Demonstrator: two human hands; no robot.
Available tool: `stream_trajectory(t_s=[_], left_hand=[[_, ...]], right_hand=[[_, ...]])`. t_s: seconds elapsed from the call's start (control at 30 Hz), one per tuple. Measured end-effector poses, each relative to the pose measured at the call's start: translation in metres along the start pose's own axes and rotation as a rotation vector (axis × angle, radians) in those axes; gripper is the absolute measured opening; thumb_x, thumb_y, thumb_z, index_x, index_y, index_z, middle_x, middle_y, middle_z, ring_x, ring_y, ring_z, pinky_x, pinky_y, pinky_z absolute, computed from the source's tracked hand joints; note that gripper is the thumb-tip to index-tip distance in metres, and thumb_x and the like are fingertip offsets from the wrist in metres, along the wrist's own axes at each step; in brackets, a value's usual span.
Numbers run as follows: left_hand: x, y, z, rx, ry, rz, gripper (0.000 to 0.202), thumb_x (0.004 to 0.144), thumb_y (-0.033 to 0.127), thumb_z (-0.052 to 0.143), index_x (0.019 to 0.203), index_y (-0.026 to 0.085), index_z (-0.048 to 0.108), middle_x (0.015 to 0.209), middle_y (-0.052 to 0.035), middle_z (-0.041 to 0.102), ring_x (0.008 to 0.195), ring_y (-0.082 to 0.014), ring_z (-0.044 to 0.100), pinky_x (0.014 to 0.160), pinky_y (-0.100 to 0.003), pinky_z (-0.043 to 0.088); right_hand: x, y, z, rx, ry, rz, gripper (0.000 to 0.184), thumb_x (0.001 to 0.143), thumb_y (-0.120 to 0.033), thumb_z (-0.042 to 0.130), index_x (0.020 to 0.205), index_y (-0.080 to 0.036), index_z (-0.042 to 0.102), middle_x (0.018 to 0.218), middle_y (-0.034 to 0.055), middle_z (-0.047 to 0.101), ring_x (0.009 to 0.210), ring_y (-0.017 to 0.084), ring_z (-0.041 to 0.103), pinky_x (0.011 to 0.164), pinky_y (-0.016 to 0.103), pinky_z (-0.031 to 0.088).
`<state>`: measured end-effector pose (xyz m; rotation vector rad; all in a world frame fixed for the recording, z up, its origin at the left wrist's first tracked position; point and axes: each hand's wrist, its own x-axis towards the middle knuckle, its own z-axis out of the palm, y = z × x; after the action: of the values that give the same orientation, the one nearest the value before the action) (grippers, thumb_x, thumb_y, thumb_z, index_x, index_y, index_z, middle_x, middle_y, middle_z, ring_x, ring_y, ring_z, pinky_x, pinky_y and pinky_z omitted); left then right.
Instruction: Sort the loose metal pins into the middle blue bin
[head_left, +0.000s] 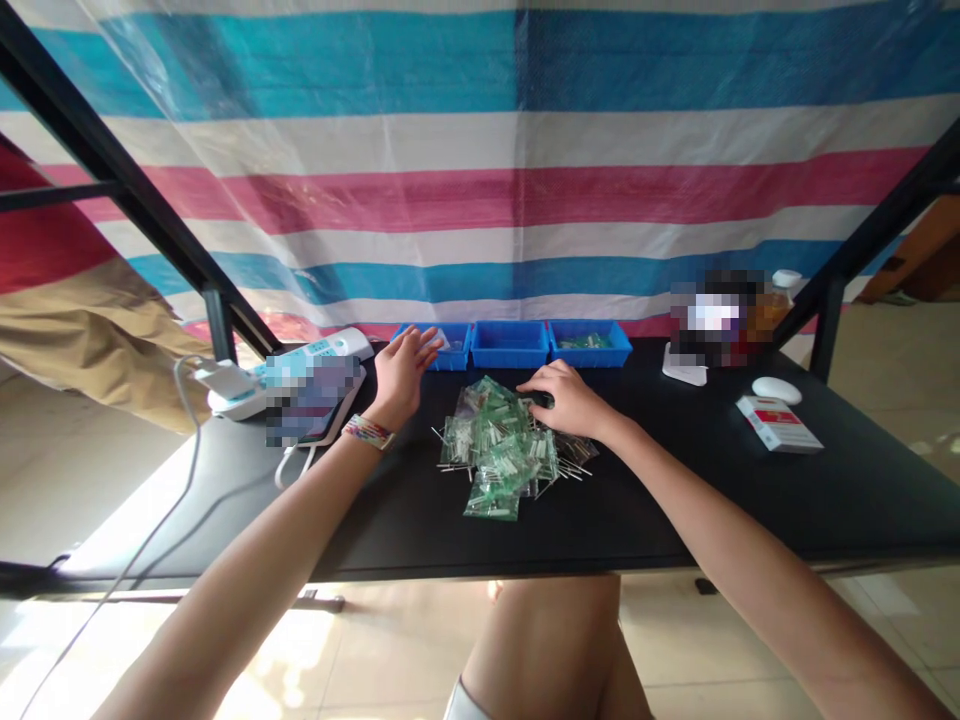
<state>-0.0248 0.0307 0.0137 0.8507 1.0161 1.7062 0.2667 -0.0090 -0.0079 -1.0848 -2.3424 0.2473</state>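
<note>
A heap of small clear bags with green parts and thin metal pins (501, 450) lies in the middle of the black table (675, 490). My right hand (564, 396) rests on the far right side of the heap, fingers curled down onto the bags. My left hand (403, 372) is raised just left of the heap with fingers stretched out, reaching toward the leftmost blue tray (450, 358). It holds nothing. A braided band sits on that wrist.
Three blue trays stand in a row at the back, the middle one (510, 345) and the right one (590, 343) with green parts inside. A white phone (300, 372) with cable lies left. A red-white box (778, 423) and white mouse (776, 389) lie right. A striped tarp hangs behind.
</note>
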Motion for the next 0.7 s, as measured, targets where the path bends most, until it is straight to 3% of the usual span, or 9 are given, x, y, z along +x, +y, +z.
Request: stream_trajectory(t_s=[0.13,0.3,0.4,0.53,0.6,0.7], left_hand=[[-0.003,0.003,0.003,0.004,-0.01,0.001,0.032,0.086,0.023,0.068,0.116,0.013,0.066,0.11,-0.0151,0.079,0.087,-0.0188,0.078,0.082,-0.03,0.06],[-0.01,0.002,0.007,0.159,-0.078,0.147,0.031,0.081,0.028,0.068,0.109,0.015,0.071,0.1,-0.0087,0.078,0.081,-0.0166,0.075,0.074,-0.027,0.058],[-0.019,0.002,0.011,0.279,-0.196,0.263,0.031,0.081,0.028,0.069,0.108,0.016,0.073,0.097,-0.0062,0.077,0.079,-0.0167,0.074,0.073,-0.028,0.058],[-0.037,0.004,0.02,0.437,-0.428,0.316,0.036,0.086,0.025,0.067,0.121,0.018,0.071,0.103,-0.0066,0.075,0.08,-0.0173,0.073,0.072,-0.029,0.06],[-0.048,0.007,0.024,0.584,-0.55,0.473,0.046,0.089,0.023,0.066,0.136,0.02,0.066,0.117,-0.0096,0.074,0.088,-0.0192,0.073,0.077,-0.032,0.061],[-0.061,0.011,0.027,0.883,-0.776,0.82,0.052,0.094,0.017,0.066,0.146,0.027,0.063,0.148,-0.013,0.062,0.124,-0.0284,0.065,0.105,-0.047,0.056]], right_hand=[[0.002,0.0,-0.002,0.029,0.029,0.031,0.035,0.079,-0.014,0.081,0.114,-0.021,0.082,0.102,0.0097,0.074,0.104,0.029,0.058,0.098,0.045,0.046],[0.008,0.0,-0.013,0.213,0.111,0.073,0.012,0.078,-0.012,0.077,0.086,-0.021,0.078,0.081,0.0033,0.07,0.089,0.024,0.061,0.092,0.041,0.044],[0.012,-0.002,-0.019,0.5,0.156,0.149,0.006,0.078,-0.021,0.078,0.083,-0.02,0.074,0.074,-0.0002,0.066,0.078,0.02,0.06,0.082,0.036,0.044],[0.015,-0.008,-0.02,0.925,0.241,0.289,0.023,0.071,-0.032,0.086,0.083,-0.02,0.071,0.071,-0.0035,0.06,0.069,0.015,0.054,0.07,0.03,0.042],[0.014,-0.012,-0.018,1.069,0.283,0.361,0.03,0.066,-0.032,0.09,0.084,-0.02,0.07,0.074,-0.0039,0.06,0.071,0.014,0.056,0.07,0.029,0.043],[0.013,-0.02,-0.014,1.254,0.27,0.469,0.036,0.062,-0.031,0.094,0.085,-0.02,0.069,0.076,-0.0043,0.061,0.073,0.013,0.059,0.07,0.027,0.047]])
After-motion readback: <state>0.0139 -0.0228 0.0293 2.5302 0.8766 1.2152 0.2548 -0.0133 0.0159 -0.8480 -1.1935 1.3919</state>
